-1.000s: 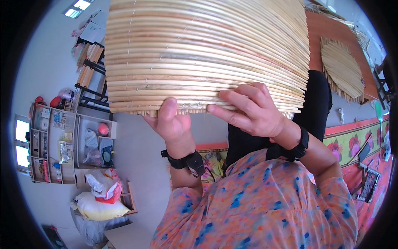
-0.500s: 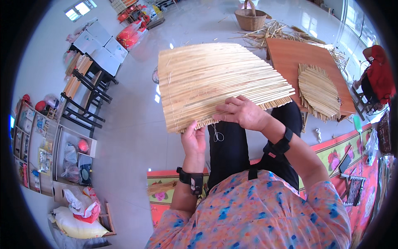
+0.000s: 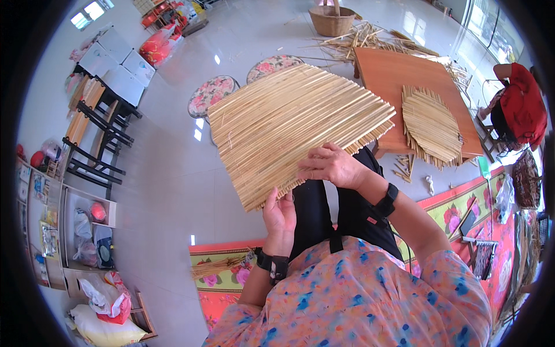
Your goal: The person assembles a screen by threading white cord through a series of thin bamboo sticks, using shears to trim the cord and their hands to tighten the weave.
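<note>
A broad mat of pale straw stalks [image 3: 300, 127], laid side by side and stitched together, is held up in front of me, slanting with its left corner nearest my body. My left hand [image 3: 280, 218] pinches its near edge from below, thumb up against the rim. Farther right along the same edge, my right hand [image 3: 334, 166] grips the mat, its fingers lying over the upper face. The undersides of both grips are hidden by the stalks. A second, oval straw mat [image 3: 430, 124] lies on the low wooden table [image 3: 376, 66] to the right.
Two floral round stools [image 3: 211, 95] stand beyond the mat. A wicker basket [image 3: 332, 24] and loose straw [image 3: 370, 40] lie at the back. At far right sits a person in red [image 3: 523, 107]. Shelves [image 3: 55, 220] line the left; a flowered rug [image 3: 451, 214] lies to the right.
The mat has turned, its left corner dropping toward me and its far edge slanting. My left hand moved slightly right and nearer. The thread loop under the edge no longer shows; the stools now do.
</note>
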